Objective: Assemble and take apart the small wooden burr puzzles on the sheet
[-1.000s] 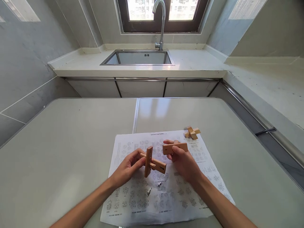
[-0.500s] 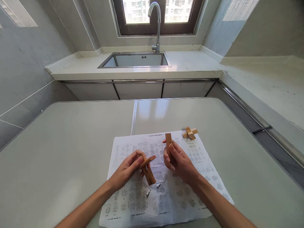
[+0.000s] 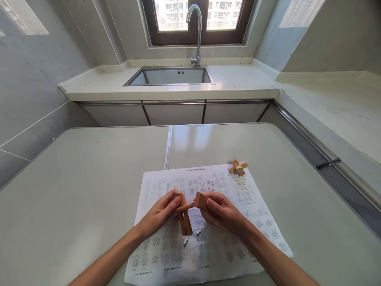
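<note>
Lower centre: I see left hand point(image 3: 163, 209) gripping crossed wooden pieces point(image 3: 186, 226), right hand point(image 3: 224, 208) pinching a wooden block point(image 3: 201, 201) near them. Fitting step, I judge; next needs careful alignment.

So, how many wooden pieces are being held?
3 visible: left hand, a flat black-marked brown wooden piece and a thin brown wooden strip crossing it; right hand, a brown wooden block. More may be hidden.

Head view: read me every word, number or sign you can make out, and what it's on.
Nothing is legible.
Printed sheet: heading along the top edge, too small and blurred to read.
Same sheet: lines of print among the diagrams, also too small.
Wooden piece in the left hand: dark mark near its end, too small to read.
</note>
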Motion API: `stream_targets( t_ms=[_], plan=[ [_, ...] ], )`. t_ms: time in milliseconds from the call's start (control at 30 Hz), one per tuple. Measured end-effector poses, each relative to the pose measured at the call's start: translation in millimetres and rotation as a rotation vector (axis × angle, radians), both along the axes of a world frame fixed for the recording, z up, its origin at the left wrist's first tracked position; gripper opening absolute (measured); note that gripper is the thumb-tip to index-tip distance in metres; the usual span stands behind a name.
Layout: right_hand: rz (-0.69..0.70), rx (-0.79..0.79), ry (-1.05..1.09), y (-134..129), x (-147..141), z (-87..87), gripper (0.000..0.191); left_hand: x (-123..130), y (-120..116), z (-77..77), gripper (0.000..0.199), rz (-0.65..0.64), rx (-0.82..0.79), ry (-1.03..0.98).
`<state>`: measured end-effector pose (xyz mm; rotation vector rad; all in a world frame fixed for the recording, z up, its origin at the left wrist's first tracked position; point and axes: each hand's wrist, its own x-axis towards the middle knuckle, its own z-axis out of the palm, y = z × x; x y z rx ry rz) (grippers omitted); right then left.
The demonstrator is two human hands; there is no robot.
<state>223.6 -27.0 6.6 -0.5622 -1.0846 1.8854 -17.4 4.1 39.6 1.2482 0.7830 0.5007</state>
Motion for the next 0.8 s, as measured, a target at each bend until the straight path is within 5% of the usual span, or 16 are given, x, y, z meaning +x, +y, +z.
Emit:
stream_targets(
  t_ms=[233,800],
  plan=[
    [0.109,0.039,-0.099,-1.3,-5.1,-1.7,0.045,2.1,-2.2,7.4,0.039,-0.073,0.07,0.072],
    [0.058,0.013,-0.206,-3.4,-5.0,4.4,0.037,-2.4,0.6,8.1,0.044,-0.147,0.089,0.107]
  ],
)
